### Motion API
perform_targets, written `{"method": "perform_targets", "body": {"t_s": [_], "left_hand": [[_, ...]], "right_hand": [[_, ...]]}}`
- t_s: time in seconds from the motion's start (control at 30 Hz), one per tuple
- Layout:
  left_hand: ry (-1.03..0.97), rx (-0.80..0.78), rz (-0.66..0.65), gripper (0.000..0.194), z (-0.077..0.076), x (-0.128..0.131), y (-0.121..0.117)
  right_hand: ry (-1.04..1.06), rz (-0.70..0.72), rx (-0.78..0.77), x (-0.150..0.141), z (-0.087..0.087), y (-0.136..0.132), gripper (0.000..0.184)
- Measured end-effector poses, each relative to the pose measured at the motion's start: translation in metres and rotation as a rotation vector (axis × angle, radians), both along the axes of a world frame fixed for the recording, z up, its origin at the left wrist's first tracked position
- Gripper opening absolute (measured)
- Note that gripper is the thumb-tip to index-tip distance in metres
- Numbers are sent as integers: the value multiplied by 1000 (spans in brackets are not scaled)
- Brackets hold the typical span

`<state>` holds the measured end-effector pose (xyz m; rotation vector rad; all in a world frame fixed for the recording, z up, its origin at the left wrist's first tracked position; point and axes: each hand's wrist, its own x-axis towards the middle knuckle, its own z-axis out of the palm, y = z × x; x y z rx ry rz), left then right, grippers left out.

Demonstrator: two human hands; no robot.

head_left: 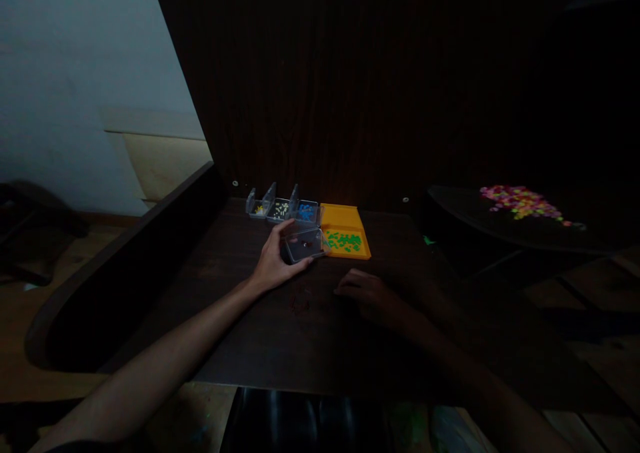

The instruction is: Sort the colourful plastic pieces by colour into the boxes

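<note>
My left hand (275, 261) grips a clear plastic box (296, 256) by its left side, thumb along the near edge. Inside the box lie a few small dark bits. To the right of it my right hand (359, 286) hovers over or rests on the desk, fingers curled; whether something small is between them does not show. Small dark reddish pieces (300, 304) are scattered on the desk between my hands. Just behind, a yellow box (367, 250) with its lid open holds many green pieces (345, 241).
Clear lidded boxes (270, 218) stand behind my left hand, lids up, with yellow, white and blue pieces. A dark back panel (320, 93) rises behind the desk (215, 260). Colourful flowers (523, 202) lie on a surface at the right.
</note>
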<state>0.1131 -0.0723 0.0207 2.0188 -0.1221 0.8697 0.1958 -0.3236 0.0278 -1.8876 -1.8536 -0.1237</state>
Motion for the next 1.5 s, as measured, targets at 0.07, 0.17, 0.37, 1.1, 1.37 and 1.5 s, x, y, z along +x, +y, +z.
{"method": "perform_targets", "body": {"t_s": [0.07,0.17,0.37,1.1,1.37,1.5], "left_hand": [[10,8,7,84,1,-1,-1],[24,23,11,84,2,-2,-3],[35,31,-3,83,3,-4,-6],[28,47,-37,84,2,-5,-8],[56,0,-79,86,1,-6,-14],[63,-20,-87,86,3,-7,-18]], "right_hand": [[14,1,1,0,1,-1,36],[21,3,-8,1,2,-1,36],[39,-22,-74,-1,2,0,35],[-32,-67,-34,-4,6,-2,36],[75,-146,163,11,37,12,22],[49,-108,167,15,48,36,19]]}}
